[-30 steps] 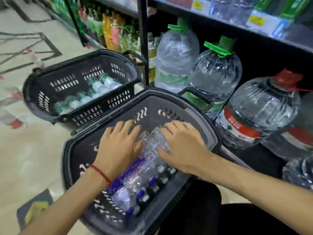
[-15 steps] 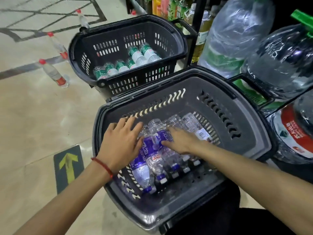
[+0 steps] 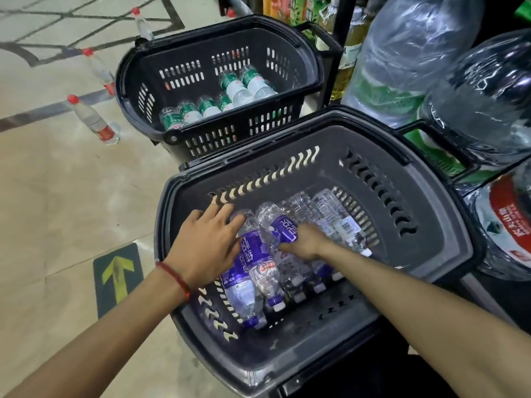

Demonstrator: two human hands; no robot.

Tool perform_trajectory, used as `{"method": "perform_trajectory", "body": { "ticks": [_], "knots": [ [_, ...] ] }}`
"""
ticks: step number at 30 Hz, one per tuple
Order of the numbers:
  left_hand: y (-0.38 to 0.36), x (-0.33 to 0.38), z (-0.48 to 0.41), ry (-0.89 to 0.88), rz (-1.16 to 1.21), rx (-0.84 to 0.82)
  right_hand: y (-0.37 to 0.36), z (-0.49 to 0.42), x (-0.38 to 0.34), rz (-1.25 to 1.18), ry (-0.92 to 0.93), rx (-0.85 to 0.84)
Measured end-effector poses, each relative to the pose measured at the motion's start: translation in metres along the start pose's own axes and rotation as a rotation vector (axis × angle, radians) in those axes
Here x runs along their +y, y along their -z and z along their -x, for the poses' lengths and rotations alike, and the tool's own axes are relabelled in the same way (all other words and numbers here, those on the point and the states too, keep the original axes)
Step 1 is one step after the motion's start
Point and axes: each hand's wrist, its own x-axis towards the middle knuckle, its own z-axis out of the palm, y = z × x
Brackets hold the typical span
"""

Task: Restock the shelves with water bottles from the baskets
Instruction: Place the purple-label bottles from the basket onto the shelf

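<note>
The near grey basket (image 3: 425, 196) holds several small water bottles lying side by side, caps toward me, some with purple labels. My left hand (image 3: 207, 245) lies flat with fingers spread on the leftmost purple-label bottle (image 3: 244, 271). My right hand (image 3: 304, 242) reaches in from the right, its fingers curled around the neighbouring purple-label bottle (image 3: 283, 226), whose base end is tilted up a little. The fingertips are hidden under that bottle. A second black basket (image 3: 201, 53) behind holds several green-label bottles (image 3: 218, 101).
Three red-capped bottles (image 3: 92, 119) stand on the tiled floor to the left of the far basket. Large water jugs (image 3: 408, 53) crowd the low shelf on the right, behind a black shelf post (image 3: 342, 38). A yellow arrow sticker (image 3: 117, 277) marks the floor.
My view has dropped toward the near basket. My right hand has slid down among the bottles and curled around one purple-label bottle. My left hand stays on the leftmost bottle.
</note>
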Motion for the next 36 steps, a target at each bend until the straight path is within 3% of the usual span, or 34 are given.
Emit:
{"method": "perform_trajectory", "body": {
  "ticks": [5, 14, 22, 29, 33, 36],
  "knots": [
    [0.0, 0.01, -0.023, -0.158, 0.006, -0.177, 0.05, 0.057, 0.001, 0.258, 0.005, 0.142],
    [-0.056, 0.035, -0.091, -0.463, -0.142, -0.673, 0.087, 0.157, 0.022, 0.419, 0.101, 0.415],
    [-0.064, 0.045, -0.111, -0.521, -0.141, -0.712, 0.088, 0.165, 0.046, 0.222, 0.068, 0.485],
    [-0.089, 0.045, -0.103, -0.463, -0.092, -0.478, 0.092, 0.167, 0.061, 0.18, 0.019, 0.518],
    [-0.092, 0.035, -0.1, -0.416, 0.178, -0.34, 0.096, 0.171, 0.066, 0.174, 0.01, 0.546],
    [-0.067, 0.041, -0.103, -0.291, 0.548, -0.246, 0.1, 0.173, 0.069, 0.194, -0.005, 0.561]
  ]
}}
